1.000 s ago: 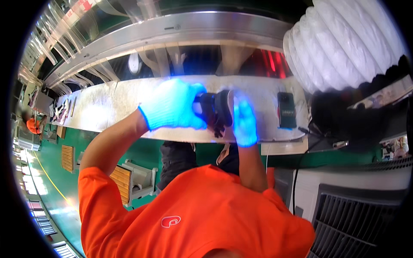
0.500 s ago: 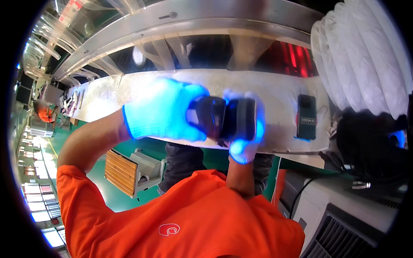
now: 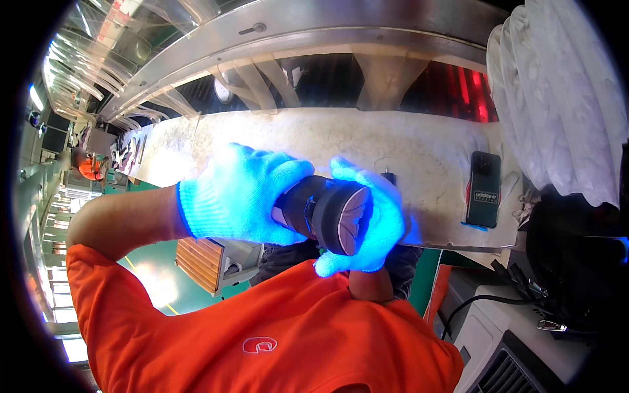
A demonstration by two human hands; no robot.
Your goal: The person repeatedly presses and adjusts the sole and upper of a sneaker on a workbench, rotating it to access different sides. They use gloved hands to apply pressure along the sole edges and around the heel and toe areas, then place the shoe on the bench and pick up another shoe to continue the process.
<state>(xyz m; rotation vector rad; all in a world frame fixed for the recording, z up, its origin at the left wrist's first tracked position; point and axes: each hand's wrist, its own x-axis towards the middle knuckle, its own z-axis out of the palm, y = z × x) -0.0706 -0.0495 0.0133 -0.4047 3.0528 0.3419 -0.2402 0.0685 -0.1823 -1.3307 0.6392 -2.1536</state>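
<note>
A long pale work table (image 3: 419, 141) runs across the view under a curved metal rail (image 3: 314, 29), with a bulky white ribbed duct (image 3: 563, 98) at its right end. Above the table edge, the left hand (image 3: 239, 196) in a blue knit glove wraps around a dark shoe (image 3: 324, 209), sole turned sideways; the gloved right hand (image 3: 373, 223) cups its other end. A dark phone (image 3: 483, 188) lies flat on the table, well apart to the right

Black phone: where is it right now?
Head view, right side: the black phone lies flat on the pale worktable, right of the gloved right hand, beside the white fabric bundle.
</note>
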